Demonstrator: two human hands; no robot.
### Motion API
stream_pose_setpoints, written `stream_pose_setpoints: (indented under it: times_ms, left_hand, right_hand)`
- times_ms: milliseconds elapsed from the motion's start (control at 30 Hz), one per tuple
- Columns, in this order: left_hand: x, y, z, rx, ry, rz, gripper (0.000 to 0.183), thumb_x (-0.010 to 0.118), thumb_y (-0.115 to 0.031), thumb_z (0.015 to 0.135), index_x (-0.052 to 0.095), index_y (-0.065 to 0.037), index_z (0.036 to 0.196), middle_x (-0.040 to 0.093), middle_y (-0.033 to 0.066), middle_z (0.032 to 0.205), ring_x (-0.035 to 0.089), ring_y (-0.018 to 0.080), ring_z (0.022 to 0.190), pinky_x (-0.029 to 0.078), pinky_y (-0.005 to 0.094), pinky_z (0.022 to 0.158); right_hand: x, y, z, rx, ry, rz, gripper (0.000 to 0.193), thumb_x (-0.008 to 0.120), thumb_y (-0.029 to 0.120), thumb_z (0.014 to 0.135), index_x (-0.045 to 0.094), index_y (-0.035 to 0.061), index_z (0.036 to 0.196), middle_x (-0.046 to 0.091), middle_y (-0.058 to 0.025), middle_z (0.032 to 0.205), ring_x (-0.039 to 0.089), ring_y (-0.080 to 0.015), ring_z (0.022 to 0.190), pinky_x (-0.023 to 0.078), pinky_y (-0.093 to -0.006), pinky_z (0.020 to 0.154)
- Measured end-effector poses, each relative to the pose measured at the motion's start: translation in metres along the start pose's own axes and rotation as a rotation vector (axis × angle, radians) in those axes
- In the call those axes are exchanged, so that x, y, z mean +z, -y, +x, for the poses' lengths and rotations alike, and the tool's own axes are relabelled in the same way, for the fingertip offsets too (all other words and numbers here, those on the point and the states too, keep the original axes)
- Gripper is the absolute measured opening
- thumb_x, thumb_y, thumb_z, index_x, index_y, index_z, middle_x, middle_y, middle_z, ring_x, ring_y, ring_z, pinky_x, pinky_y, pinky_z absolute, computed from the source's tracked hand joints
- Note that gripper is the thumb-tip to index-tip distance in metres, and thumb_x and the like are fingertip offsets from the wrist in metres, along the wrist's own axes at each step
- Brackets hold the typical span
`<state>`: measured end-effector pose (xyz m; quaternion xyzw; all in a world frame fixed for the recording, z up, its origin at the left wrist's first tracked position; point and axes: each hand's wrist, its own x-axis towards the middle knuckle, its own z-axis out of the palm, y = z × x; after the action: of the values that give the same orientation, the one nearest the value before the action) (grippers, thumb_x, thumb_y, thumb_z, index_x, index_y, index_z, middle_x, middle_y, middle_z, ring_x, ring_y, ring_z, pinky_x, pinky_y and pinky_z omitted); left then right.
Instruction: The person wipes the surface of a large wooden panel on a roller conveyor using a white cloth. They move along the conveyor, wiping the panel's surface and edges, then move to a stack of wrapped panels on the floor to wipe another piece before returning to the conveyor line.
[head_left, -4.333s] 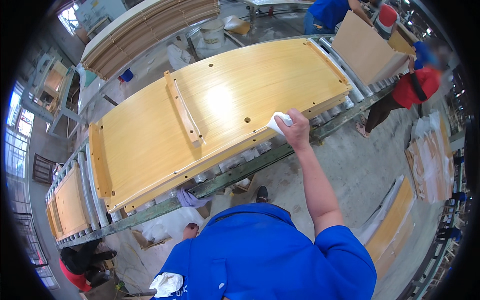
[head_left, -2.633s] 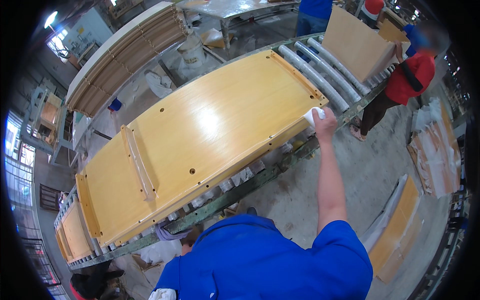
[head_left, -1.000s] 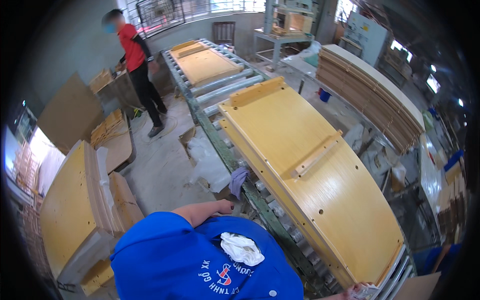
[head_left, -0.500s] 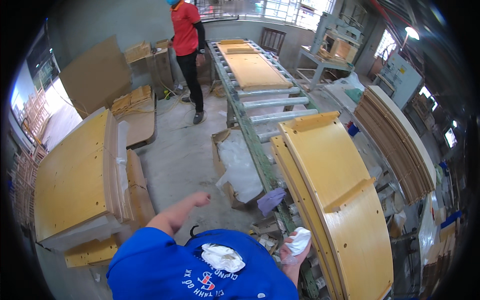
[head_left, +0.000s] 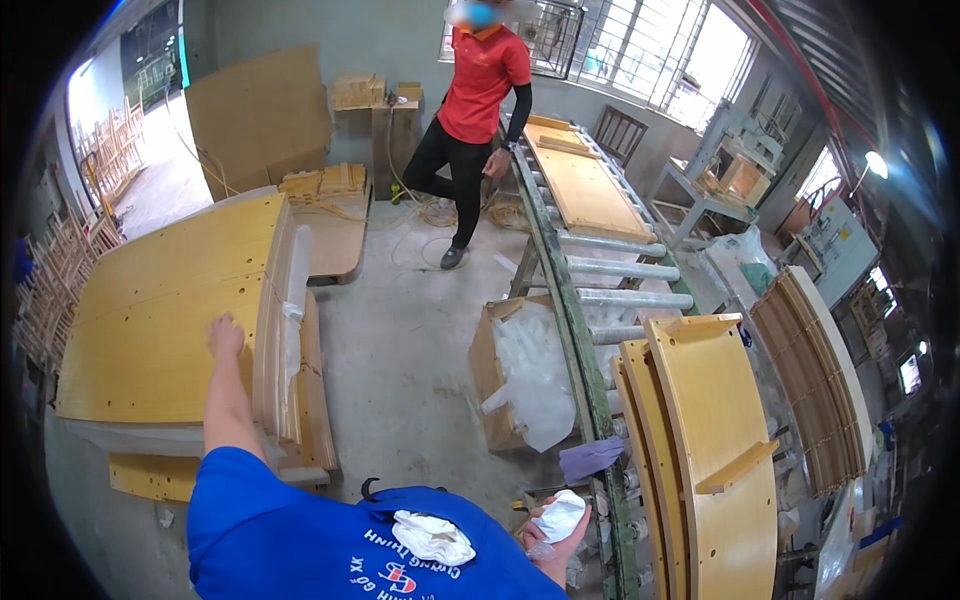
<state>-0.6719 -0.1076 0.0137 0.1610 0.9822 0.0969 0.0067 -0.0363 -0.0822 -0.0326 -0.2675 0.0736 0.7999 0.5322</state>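
My left arm stretches out to a stack of yellow wooden panels (head_left: 150, 320) on the left. My left hand (head_left: 228, 338) is at the top panel, holding nothing, its fingers out over the surface near the right side. Whether it presses on the wood is hard to tell. Low and right of centre, my right hand (head_left: 566, 540) is closed round a crumpled white cloth (head_left: 560, 516). Beside it, several curved yellow panels with cross strips (head_left: 715, 450) rest by the roller conveyor. Another white wad (head_left: 433, 538) shows at the front of my blue shirt.
A roller conveyor (head_left: 628, 298) runs away from me, bearing a yellow panel (head_left: 590, 190). A person in red (head_left: 485, 85) stands left of its far part. An open carton of white foam sheets (head_left: 497, 375) and a purple cloth (head_left: 591, 459) are nearby. Stacked brown boards (head_left: 815, 385) stand right.
My left hand has moved left from above the floor to the panel stack. The view has swung left. My right hand keeps the white cloth. The person in red has turned more toward me.
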Motion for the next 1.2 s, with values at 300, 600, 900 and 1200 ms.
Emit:
stream_pose_setpoints:
  times_ms: [300, 600, 900, 1200]
  left_hand:
    - [0.047, 0.103, -0.037, -0.173, -0.057, 0.096, 0.048, 0.037, -0.031, 0.095, 0.036, -0.016, 0.140, 0.028, 0.0105, 0.148, 0.026, 0.0338, 0.135, 0.024, 0.0510, 0.108]
    - [0.048, 0.107, -0.030, -0.046, -0.023, 0.161, 0.052, 0.032, -0.033, 0.095, 0.031, -0.014, 0.144, 0.024, 0.0164, 0.150, 0.021, 0.0354, 0.138, 0.019, 0.0527, 0.110]
    - [0.036, 0.109, -0.033, 0.133, -0.041, 0.100, 0.051, 0.034, -0.033, 0.095, 0.035, -0.014, 0.142, 0.027, 0.0157, 0.149, 0.023, 0.0321, 0.138, 0.018, 0.0530, 0.110]
    - [0.033, 0.108, -0.040, 0.133, -0.087, 0.016, 0.046, 0.039, -0.029, 0.093, 0.043, -0.013, 0.136, 0.035, 0.0131, 0.145, 0.027, 0.0299, 0.136, 0.020, 0.0485, 0.111]
  right_hand:
    - [0.013, -0.011, -0.054, -0.163, -0.120, -0.079, 0.052, 0.044, 0.063, 0.085, 0.059, 0.0128, 0.093, 0.060, -0.0047, 0.076, 0.055, -0.0227, 0.057, 0.030, -0.0265, 0.033]
    - [0.020, -0.096, -0.155, -0.300, -0.357, -0.091, 0.022, 0.039, 0.034, 0.092, 0.040, 0.0197, 0.075, 0.038, 0.0014, 0.057, 0.038, -0.0157, 0.043, 0.029, -0.0295, 0.034]
    - [-0.055, -0.130, -0.169, -0.134, -0.255, 0.094, 0.050, 0.045, 0.060, 0.087, 0.061, 0.0126, 0.091, 0.062, -0.0057, 0.076, 0.057, -0.0236, 0.059, 0.035, -0.0272, 0.035]
    - [-0.016, -0.144, -0.173, -0.054, -0.112, 0.172, 0.050, 0.046, 0.060, 0.085, 0.061, 0.0129, 0.089, 0.061, -0.0053, 0.076, 0.055, -0.0225, 0.060, 0.031, -0.0269, 0.034]
